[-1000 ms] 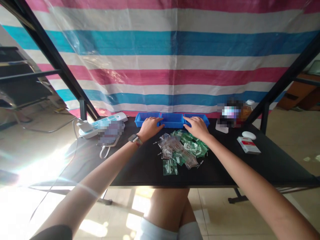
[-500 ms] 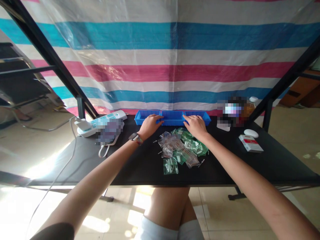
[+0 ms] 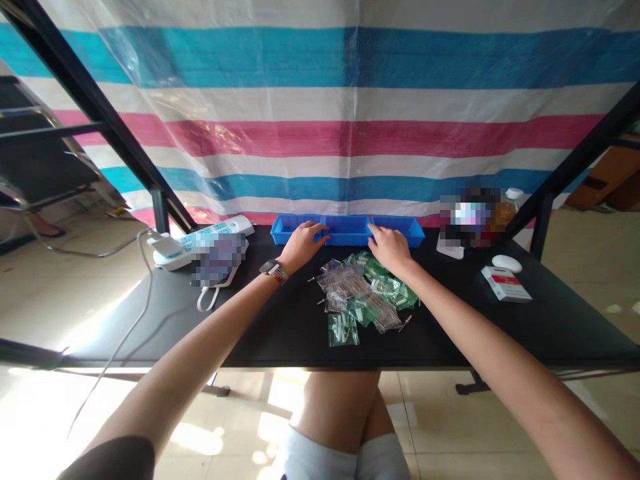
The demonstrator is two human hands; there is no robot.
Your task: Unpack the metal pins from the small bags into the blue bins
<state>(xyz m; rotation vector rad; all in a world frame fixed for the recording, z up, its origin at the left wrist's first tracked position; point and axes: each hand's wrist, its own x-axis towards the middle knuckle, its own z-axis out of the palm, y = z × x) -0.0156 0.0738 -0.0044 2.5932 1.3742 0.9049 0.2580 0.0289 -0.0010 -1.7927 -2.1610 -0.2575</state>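
Observation:
A row of three blue plastic bins [image 3: 347,237] stands end to end at the back of the black table, against the striped sheet. My left hand [image 3: 302,246], with a watch on its wrist, grips the front rim where the left and middle bins meet. At the joint between the middle and right bins, my right hand [image 3: 389,247] holds the rim the same way, fingers over the edge. In front of the bins and between my forearms lies a heap of small clear and green plastic bags [image 3: 357,293] with small white and metal pieces inside.
On the left are a white power strip [image 3: 220,232] with a cable and a blurred device [image 3: 220,259]. To the right lie a small box [image 3: 506,285], a white rounded object [image 3: 507,264], blurred items and a bottle [image 3: 512,203]. Black frame posts flank the table.
The camera view has shifted slightly. Both hands stay at the bin joints, with no clear movement of the bins or the bags on the table.

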